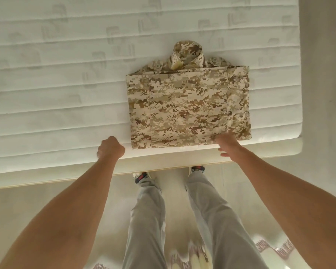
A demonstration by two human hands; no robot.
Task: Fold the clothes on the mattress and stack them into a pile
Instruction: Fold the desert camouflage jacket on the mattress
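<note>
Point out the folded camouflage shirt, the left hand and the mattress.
folded camouflage shirt (188, 107): head view, middle of the folded body.
left hand (110, 147): head view, back of the curled fist.
mattress (56, 90): head view, bare quilted top.

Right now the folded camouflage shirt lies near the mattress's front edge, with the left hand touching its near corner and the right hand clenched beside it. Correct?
Not quite: the hands are swapped. In the head view the right hand touches the near corner of the folded camouflage shirt, and the left hand is clenched beside it, near the mattress's front edge.
</note>
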